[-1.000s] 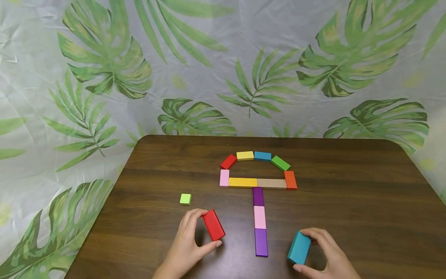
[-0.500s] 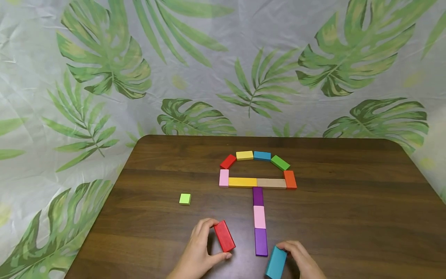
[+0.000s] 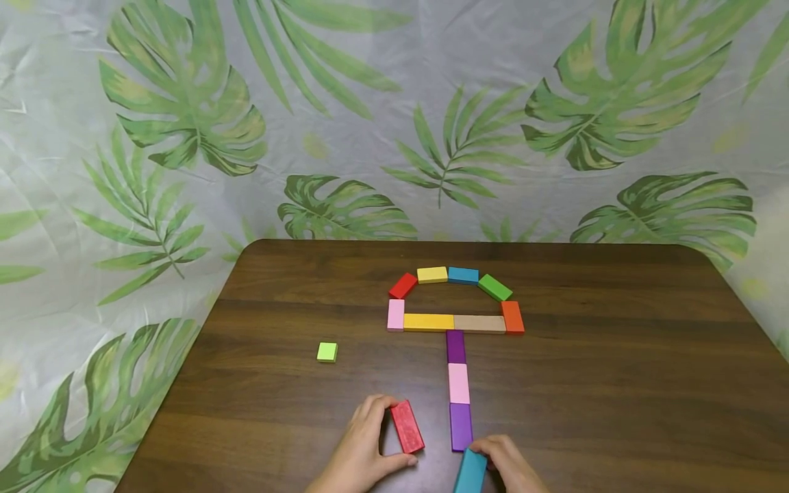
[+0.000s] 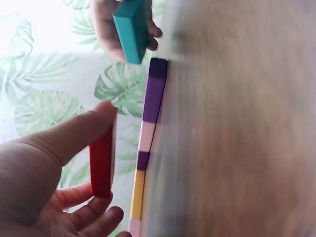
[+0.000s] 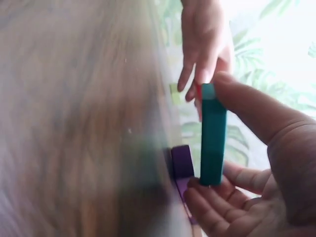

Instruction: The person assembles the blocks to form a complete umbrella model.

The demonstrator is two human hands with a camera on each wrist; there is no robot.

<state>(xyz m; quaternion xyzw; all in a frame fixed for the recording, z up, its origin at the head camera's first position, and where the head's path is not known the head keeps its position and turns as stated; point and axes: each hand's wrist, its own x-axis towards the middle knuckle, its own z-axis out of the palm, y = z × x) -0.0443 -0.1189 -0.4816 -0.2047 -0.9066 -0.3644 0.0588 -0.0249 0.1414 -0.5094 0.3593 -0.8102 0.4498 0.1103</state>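
Observation:
My left hand [image 3: 364, 445] pinches a red block [image 3: 407, 427] by its ends between thumb and fingers, left of the block column. In the left wrist view the red block [image 4: 102, 163] stands off the table surface. My right hand [image 3: 510, 464] holds a teal block [image 3: 471, 472] the same way; in the head view its far end is right at the near end of the purple block [image 3: 461, 427]. The right wrist view shows the teal block [image 5: 213, 140] raised, close beside the dark purple end of the column. Above the purple block lie a pink block [image 3: 459, 383] and a dark purple block [image 3: 455, 346].
Past the column, a yellow-orange block [image 3: 428, 322] and a tan block [image 3: 479, 324] form a bar. Several coloured blocks arch over it, among them a blue block [image 3: 464, 275]. A small lime green block [image 3: 327, 352] lies to the left on the wooden table [image 3: 616, 383].
The right hand has carried the teal block left and nearer, to the column's near end. The left hand has moved the red block right and nearer. The laid blocks stay put.

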